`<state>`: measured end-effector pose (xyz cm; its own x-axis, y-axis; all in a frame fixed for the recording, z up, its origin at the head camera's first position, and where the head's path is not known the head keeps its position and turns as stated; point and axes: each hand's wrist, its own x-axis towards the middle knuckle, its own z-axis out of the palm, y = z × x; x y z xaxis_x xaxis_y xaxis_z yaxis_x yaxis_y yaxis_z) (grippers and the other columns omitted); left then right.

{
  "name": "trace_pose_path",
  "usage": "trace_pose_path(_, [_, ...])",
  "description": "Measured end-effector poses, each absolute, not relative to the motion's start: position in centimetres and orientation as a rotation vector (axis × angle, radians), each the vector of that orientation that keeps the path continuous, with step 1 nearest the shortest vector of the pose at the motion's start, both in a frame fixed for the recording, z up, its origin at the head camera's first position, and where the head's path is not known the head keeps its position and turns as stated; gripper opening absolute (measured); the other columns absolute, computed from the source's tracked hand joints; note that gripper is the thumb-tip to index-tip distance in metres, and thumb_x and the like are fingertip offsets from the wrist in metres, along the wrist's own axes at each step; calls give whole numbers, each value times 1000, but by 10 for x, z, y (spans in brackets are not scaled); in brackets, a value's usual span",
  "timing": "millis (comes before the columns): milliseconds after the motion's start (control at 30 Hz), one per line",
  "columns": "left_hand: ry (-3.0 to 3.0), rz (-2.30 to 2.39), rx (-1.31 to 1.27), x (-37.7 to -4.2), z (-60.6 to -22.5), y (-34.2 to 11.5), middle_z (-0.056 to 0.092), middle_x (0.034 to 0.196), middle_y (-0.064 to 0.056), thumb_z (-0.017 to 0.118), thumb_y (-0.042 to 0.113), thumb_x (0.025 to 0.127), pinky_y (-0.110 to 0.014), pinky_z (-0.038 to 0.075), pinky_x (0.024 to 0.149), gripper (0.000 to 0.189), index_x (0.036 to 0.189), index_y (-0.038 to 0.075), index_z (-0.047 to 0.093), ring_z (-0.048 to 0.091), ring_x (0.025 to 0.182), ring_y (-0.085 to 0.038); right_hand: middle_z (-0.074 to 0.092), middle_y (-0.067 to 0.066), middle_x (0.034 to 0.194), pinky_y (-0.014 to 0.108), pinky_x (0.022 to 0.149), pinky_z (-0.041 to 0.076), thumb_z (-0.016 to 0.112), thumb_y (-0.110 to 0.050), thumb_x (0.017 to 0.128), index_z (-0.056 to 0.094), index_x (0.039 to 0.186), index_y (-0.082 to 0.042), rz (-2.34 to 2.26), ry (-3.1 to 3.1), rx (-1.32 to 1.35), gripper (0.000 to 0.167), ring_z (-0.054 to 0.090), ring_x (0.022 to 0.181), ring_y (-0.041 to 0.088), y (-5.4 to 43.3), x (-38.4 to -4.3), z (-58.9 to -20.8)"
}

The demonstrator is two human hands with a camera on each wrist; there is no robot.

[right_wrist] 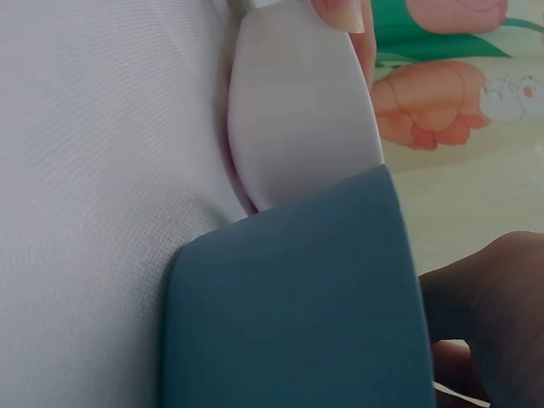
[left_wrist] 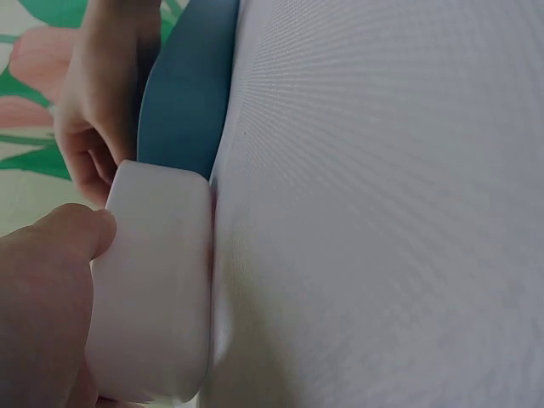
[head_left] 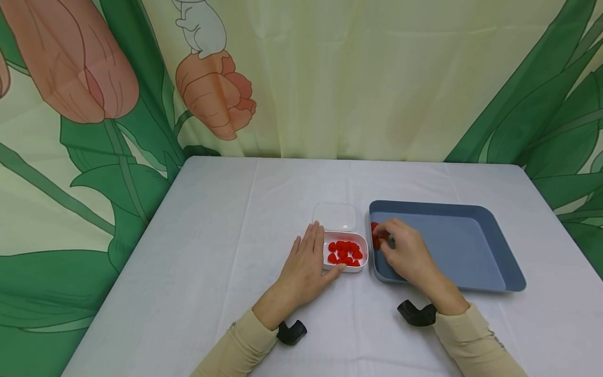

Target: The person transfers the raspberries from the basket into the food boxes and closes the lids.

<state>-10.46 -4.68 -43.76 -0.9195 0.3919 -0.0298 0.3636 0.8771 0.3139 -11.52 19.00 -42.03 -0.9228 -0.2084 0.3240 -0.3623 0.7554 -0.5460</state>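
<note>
Working right hand (head_left: pixel 410 251): right over the left end of the blue tray (head_left: pixel 457 246), fingers bent downward; they cover their own tips, so whether a piece is pinched I cannot tell.
Loose red pieces (head_left: pixel 374 226): just left of those fingers and partly under them, inside the tray, close up against its left wall!
Nearer hand: the right one, no contest; the left is outside the tray altogether.
Tray wall: here's the relation that counts, in my judgement: loose pieces just inside the left wall, white box (left_wrist: pixel 157 272) just outside it, with little more than that wall between.
Long axis: the tray's runs left to right, so its short left side faces the box.
Left hand (head_left: pixel 305 267): beyond the box from the tray, fingers straight along the box's side, thumb out to its near edge; touching, not clenched.
Red look: bright, small, lumpish; the exact shape is too small to call.
Boxed red pieces (head_left: pixel 342 253): same colour, scattered across the box floor, left of the tray.
Clear lid (head_left: pixel 334 215): left of the tray's far corner, lying on the white cloth (head_left: pixel 179 293).
</note>
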Motion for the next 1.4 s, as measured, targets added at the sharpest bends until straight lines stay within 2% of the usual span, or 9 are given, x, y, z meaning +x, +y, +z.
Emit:
trace_pose_path(767, [2958, 465, 597, -105, -438, -48, 19, 166, -12, 59, 57, 90, -50, 24, 122, 96, 158, 5, 15, 18, 154, -28, 70, 14, 97, 48, 80, 57, 68, 8, 82, 68, 99, 0, 886, -2826, 415, 19, 62, 89, 29, 189, -116, -425])
trace_pose_path(1400, [2964, 467, 598, -105, -440, -47, 19, 166, -11, 58, 58, 91, -50, 24, 122, 96, 158, 5, 15, 18, 154, -28, 67, 12, 95, 46, 79, 57, 67, 10, 80, 66, 98, -2, 869, -2868, 395, 22, 62, 86, 26, 189, -114, -428])
